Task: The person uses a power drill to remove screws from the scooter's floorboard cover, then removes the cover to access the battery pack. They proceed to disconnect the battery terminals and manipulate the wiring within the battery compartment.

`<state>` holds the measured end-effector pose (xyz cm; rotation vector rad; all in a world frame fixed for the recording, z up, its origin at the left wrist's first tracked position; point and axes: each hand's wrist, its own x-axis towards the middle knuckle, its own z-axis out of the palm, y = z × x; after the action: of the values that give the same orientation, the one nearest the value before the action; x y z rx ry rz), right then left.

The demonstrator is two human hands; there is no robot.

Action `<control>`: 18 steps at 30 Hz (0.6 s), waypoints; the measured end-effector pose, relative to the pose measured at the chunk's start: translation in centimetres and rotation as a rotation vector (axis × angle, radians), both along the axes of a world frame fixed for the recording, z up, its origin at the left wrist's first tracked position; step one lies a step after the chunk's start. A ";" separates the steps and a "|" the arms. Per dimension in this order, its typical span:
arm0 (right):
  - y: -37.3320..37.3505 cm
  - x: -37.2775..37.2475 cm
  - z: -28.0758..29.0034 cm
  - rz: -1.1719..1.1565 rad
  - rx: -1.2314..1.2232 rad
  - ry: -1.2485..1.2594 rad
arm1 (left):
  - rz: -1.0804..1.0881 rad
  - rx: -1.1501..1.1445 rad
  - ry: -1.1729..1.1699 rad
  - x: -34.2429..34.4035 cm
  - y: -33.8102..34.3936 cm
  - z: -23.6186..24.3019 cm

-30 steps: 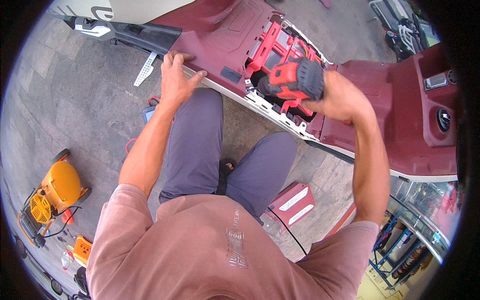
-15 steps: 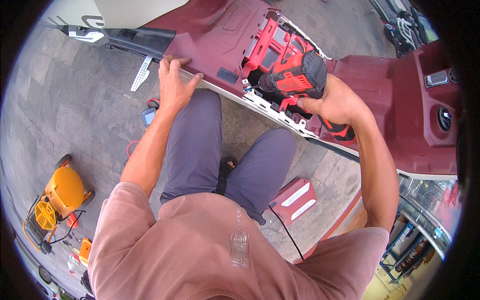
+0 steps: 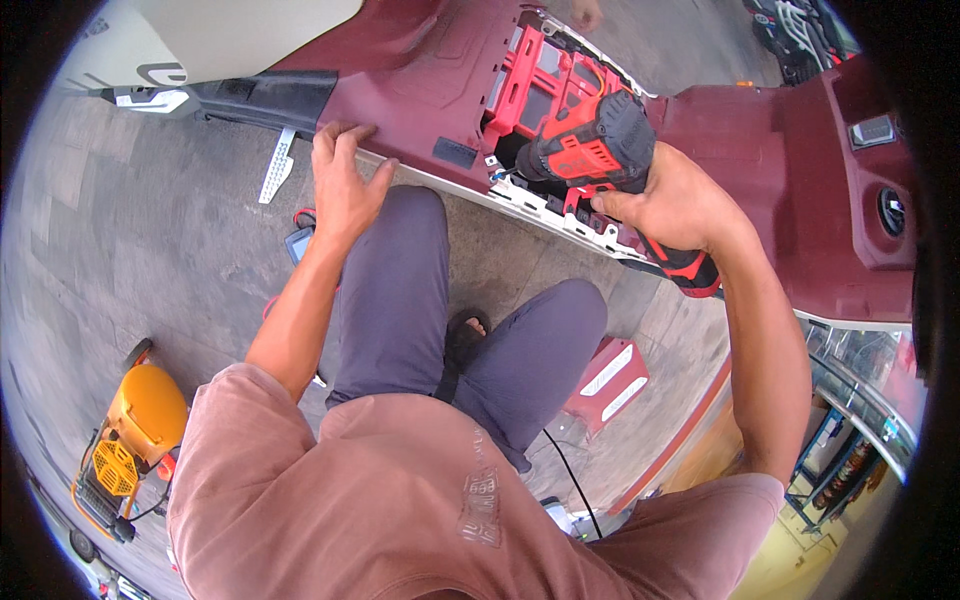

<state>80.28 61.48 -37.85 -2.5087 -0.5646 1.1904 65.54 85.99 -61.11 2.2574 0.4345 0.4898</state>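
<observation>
A red and black cordless drill (image 3: 590,150) is gripped by my right hand (image 3: 690,205), its handle base showing below my palm. The drill's thin bit reaches left to a corner of an opening in a maroon scooter floorboard (image 3: 400,105), beside the white trim strip (image 3: 555,225). Inside the opening sits a red frame (image 3: 512,85) with wires and grey parts around it. My left hand (image 3: 348,185) rests on the floorboard's near edge, fingers spread and nothing held. I cannot make out whether the bit is seated in a screw.
A maroon cover (image 3: 610,385) with white stripes lies on the floor right of my knees. At left stand a yellow wheeled machine (image 3: 145,410) and a small meter (image 3: 298,243). A white perforated footrest (image 3: 277,170) juts out. Another person's hand (image 3: 586,14) shows at the top.
The view has shifted slightly. The drill stays at the same corner, tilted a little differently. Another person's hand has come into view at the top. My left hand keeps its place on the edge.
</observation>
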 end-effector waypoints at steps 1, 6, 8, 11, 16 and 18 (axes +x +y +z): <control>0.0 0.0 0.1 -0.022 0.001 -0.004 | -0.009 -0.003 0.006 0.0 0.0 0.4; -0.1 -0.6 0.6 -0.112 -0.055 -0.004 | -0.240 0.059 -0.128 1.0 -1.3 2.8; -0.4 -0.8 0.7 -0.120 -0.021 0.004 | -0.364 0.096 -0.162 2.0 -2.3 3.6; -0.9 -1.1 0.5 -0.096 0.022 -0.057 | -0.560 0.171 -0.118 3.9 -3.6 4.4; -1.7 -0.7 0.0 -0.056 0.118 -0.052 | -0.726 0.342 0.049 6.7 -6.2 4.5; -2.2 -0.3 0.4 -0.032 -0.012 -0.040 | -0.744 0.404 0.101 7.5 -7.2 4.1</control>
<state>80.01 59.30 -37.42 -2.5467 -0.5268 1.1379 73.06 78.77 -56.99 2.6114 -0.5017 0.0721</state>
